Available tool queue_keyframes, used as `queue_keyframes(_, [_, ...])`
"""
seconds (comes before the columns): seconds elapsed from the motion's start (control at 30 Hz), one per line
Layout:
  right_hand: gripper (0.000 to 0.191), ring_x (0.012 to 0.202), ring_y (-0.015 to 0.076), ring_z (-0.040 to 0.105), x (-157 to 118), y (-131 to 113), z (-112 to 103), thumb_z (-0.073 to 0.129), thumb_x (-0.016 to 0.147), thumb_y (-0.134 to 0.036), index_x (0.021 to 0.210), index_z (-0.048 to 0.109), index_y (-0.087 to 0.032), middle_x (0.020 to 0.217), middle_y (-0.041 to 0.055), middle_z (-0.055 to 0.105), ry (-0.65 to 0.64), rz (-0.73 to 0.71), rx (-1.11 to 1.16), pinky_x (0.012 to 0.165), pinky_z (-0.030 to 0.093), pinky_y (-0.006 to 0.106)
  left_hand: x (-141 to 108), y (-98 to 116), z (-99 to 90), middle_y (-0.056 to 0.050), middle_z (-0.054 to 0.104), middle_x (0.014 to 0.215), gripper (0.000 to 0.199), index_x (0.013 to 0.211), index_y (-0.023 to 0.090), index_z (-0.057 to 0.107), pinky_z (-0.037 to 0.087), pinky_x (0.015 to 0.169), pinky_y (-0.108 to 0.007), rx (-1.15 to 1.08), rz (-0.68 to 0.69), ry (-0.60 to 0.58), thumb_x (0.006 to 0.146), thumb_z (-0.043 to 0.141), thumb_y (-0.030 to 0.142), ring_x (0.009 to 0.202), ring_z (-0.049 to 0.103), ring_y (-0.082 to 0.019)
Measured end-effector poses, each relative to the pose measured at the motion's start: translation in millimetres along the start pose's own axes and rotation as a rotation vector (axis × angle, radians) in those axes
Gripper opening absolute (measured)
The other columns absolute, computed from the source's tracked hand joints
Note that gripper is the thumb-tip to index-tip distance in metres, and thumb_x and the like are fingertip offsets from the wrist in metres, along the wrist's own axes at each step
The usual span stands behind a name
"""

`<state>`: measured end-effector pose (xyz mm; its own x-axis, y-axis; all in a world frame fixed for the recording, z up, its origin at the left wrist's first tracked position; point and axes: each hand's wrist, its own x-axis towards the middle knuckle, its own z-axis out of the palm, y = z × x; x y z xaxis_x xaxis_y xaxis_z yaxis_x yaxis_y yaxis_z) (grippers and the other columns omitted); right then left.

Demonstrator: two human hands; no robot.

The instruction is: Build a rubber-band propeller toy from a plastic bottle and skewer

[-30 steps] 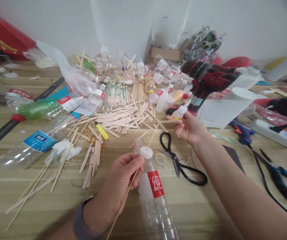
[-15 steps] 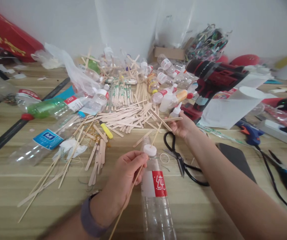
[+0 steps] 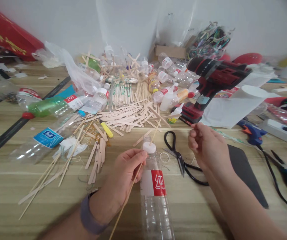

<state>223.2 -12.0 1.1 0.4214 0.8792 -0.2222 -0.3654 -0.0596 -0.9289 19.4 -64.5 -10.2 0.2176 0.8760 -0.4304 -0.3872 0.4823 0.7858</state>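
The left hand [image 3: 129,173] pinches a thin skewer [image 3: 123,209] just below a white cap [image 3: 149,147], presumably to steady both; the skewer seems to pass through the cap, which overlaps a clear bottle [image 3: 154,203] on the worktop [image 3: 65,201] (whether they touch is unclear). The right hand [image 3: 208,150] has its grip half curled; I cannot tell whether it holds anything. Black scissors [image 3: 180,161] lie between, partly blocking that side, with a nozzle bottle [image 3: 174,116] and drill [image 3: 215,75] beyond.

Left hand [image 3: 124,175] pinching, right hand [image 3: 209,148] raised, curled inward
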Motion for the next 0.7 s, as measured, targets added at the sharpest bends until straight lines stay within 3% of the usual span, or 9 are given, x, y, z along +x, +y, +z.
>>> queue_keyframes(0.13, [0.025, 0.034, 0.0051, 0.037, -37, 0, 5, 0.071, 0.080, -0.042, 0.075, 0.062, -0.019, 0.045, -0.0050, 0.053, -0.294, -0.039, -0.278, 0.032, 0.023, 0.016, 1, 2, 4.9, 0.008, 0.043, 0.051, 0.030, 0.061, 0.019, 0.054, 0.019, 0.045, -0.022, 0.003, -0.017, 0.014, 0.065, 0.074, 0.040, 0.043, 0.027, -0.005])
queue_keyframes(0.27, [0.040, 0.035, 0.0016, 0.042, -51, 5, 19, 0.078, 0.071, -0.043, 0.067, 0.046, -0.020, 0.076, -0.0001, 0.071, -0.502, 0.090, -0.338, 0.033, 0.023, 0.016, 0, 4, 9.0, 0.009, 0.042, 0.048, 0.030, 0.061, 0.019, 0.055, 0.018, 0.044, -0.022, 0.015, -0.031, 0.023, 0.062, 0.076, 0.040, 0.043, 0.027, -0.006])
queue_keyframes(0.37, [0.047, 0.033, 0.0000, 0.041, -52, 9, 27, 0.080, 0.068, -0.040, 0.064, 0.037, -0.021, 0.084, -0.0002, 0.072, -0.570, 0.122, -0.299, 0.032, 0.026, 0.017, -2, 4, 9.7, 0.008, 0.043, 0.047, 0.030, 0.059, 0.019, 0.054, 0.017, 0.043, -0.022, 0.041, -0.021, 0.019, 0.064, 0.075, 0.040, 0.042, 0.028, -0.005])
queue_keyframes(0.6, [0.045, 0.037, 0.0030, 0.041, -48, 13, 30, 0.075, 0.073, -0.044, 0.064, 0.037, -0.022, 0.060, -0.0068, 0.058, -0.571, 0.041, -0.297, 0.034, 0.028, 0.017, -4, 2, 10.7, 0.008, 0.044, 0.049, 0.030, 0.058, 0.018, 0.054, 0.017, 0.043, -0.023, 0.075, -0.011, 0.028, 0.068, 0.073, 0.040, 0.042, 0.028, -0.005])
queue_keyframes(0.7, [0.045, 0.035, 0.0034, 0.039, -48, 14, 27, 0.074, 0.073, -0.047, 0.066, 0.037, -0.023, 0.055, -0.0099, 0.051, -0.635, 0.056, -0.358, 0.033, 0.026, 0.016, -3, 3, 12.7, 0.008, 0.042, 0.047, 0.032, 0.059, 0.018, 0.054, 0.017, 0.043, -0.023, 0.061, -0.006, 0.024, 0.069, 0.074, 0.041, 0.042, 0.027, -0.005])
